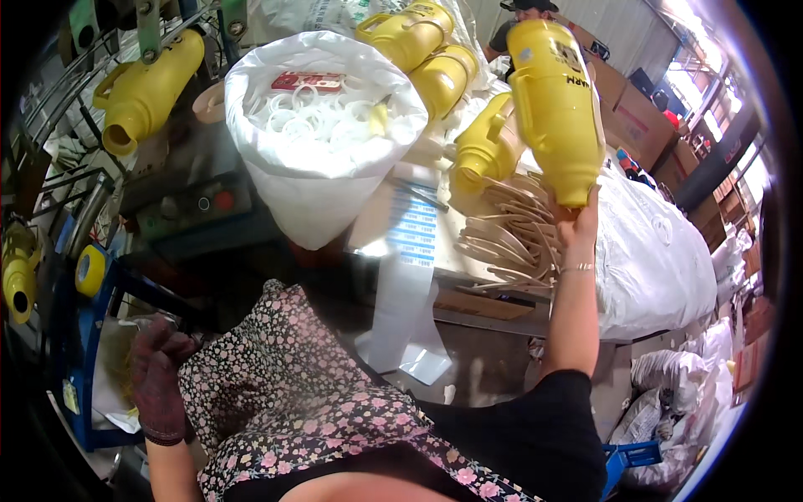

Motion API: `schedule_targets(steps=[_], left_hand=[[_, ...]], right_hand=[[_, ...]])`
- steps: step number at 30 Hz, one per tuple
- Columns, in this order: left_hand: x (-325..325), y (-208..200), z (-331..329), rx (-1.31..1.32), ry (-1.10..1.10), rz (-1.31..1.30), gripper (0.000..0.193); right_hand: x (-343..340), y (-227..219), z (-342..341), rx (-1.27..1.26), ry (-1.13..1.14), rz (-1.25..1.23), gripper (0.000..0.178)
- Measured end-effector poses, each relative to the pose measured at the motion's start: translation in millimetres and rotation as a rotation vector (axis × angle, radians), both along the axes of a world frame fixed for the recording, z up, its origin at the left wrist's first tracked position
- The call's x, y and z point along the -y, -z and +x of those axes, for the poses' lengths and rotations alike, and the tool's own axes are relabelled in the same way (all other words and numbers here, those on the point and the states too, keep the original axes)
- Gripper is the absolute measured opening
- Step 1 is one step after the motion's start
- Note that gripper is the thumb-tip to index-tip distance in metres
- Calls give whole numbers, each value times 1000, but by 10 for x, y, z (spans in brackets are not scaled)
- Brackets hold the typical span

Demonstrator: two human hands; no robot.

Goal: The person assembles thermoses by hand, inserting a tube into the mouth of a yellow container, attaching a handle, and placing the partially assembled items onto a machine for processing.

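At the upper right my right hand (pixel 579 222), bare and with a bracelet at the wrist, holds up a yellow plastic jug (pixel 552 117) by its narrow neck. The jug is upside down, its moulded handle on the left side. Just left of it another yellow jug (pixel 493 142) lies beside a pile of pale curved strips (pixel 514 234). My left hand (pixel 159 372), in a dark knit glove, hangs low at the left next to my floral apron (pixel 284 368). Its fingers are curled in, and nothing shows in them.
A white sack (pixel 309 192) of translucent rings stands at centre, with more yellow jugs (pixel 410 38) behind. Left are a machine with a red button (pixel 223 201), a hanging jug (pixel 155 88) and a tape roll (pixel 90 270). A white bag (pixel 652 259) bulges at right; a person (pixel 531 10) is behind.
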State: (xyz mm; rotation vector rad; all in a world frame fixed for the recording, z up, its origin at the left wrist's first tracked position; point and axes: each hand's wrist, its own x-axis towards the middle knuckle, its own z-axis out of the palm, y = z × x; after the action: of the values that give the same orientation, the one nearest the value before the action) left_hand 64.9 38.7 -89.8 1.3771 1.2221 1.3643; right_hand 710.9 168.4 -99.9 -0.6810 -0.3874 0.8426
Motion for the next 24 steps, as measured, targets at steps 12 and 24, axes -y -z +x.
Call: schedule_targets(steps=[12,24], left_hand=[[2517,1881,-1803,-583,-909,-499,42],[4806,2377,-866,-910,-1140,-1777,30]], right_hand=[[-68,184,-2413,1069,-46,-115,38],[48,864,-4300,1212,-807,-226,31]])
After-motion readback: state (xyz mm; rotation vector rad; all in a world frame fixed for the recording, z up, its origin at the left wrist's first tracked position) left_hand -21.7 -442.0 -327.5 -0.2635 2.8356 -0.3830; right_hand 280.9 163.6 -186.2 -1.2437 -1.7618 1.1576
